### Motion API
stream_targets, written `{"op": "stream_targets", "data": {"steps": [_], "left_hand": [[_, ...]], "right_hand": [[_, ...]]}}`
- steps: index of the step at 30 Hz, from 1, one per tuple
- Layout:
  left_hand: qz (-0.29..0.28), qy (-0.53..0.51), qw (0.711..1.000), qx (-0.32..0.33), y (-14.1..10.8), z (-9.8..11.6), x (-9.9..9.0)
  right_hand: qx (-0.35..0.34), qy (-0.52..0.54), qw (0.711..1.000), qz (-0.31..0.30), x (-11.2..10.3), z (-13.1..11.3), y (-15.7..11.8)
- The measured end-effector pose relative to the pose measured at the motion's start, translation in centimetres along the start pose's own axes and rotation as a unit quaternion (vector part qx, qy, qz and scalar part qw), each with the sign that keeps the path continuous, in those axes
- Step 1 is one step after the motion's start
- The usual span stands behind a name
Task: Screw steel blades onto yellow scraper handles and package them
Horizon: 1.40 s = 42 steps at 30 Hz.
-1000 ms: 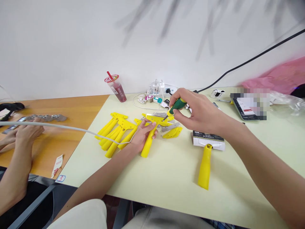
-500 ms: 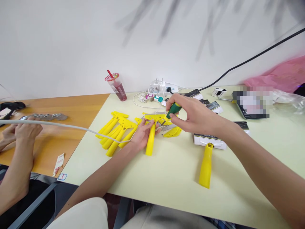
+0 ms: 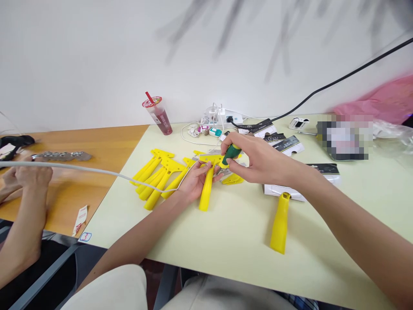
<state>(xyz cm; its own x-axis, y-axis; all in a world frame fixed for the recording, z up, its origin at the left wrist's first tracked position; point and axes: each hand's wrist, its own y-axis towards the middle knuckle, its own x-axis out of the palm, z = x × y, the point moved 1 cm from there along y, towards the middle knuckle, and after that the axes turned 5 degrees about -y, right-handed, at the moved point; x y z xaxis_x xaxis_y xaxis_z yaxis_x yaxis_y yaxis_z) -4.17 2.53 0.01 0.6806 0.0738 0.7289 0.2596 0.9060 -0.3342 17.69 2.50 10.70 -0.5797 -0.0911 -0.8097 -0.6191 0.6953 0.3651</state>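
Note:
My left hand grips a yellow plastic scraper by its handle and neck, with the head pointing away from me. My right hand pinches a green-and-yellow screwdriver, its tip down at the scraper head and partly hidden by my fingers. A metal blade lies along that head. To the left is a heap of several yellow scrapers. A loose yellow handle lies near my right forearm, and a small yellow head piece sits just below my right hand.
A white box sits beyond the loose handle, with black-and-white packaging cards behind it. A co-worker's hands rest on the wooden table beside metal blades. A grey cable crosses towards my left hand. A drink cup and power strip stand by the wall.
My right hand and the screwdriver have moved down and left, closer to the scraper head. My left hand has barely moved. The view has tilted slightly, bringing more packaging cards into sight.

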Motion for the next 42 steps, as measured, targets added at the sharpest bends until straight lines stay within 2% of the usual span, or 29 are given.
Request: {"op": "stream_targets", "data": {"steps": [14, 22, 29, 42], "left_hand": [[0.008, 0.013, 1.000, 0.001, 0.2, -0.2, 0.0], [0.010, 0.004, 1.000, 0.022, 0.6, 0.0, -0.6], [-0.016, 0.008, 0.998, 0.052, 0.8, 0.1, -1.1], [-0.010, 0.012, 0.999, 0.040, 0.8, -0.1, -1.0]], "right_hand": [[0.014, 0.000, 1.000, 0.003, -0.5, -0.5, -0.1], [0.005, -0.013, 0.999, 0.042, -0.8, 0.2, -0.3], [0.030, -0.055, 0.998, -0.016, 0.4, 1.6, 0.2], [0.027, -0.037, 0.998, -0.032, 1.5, 2.5, 0.2]]}}
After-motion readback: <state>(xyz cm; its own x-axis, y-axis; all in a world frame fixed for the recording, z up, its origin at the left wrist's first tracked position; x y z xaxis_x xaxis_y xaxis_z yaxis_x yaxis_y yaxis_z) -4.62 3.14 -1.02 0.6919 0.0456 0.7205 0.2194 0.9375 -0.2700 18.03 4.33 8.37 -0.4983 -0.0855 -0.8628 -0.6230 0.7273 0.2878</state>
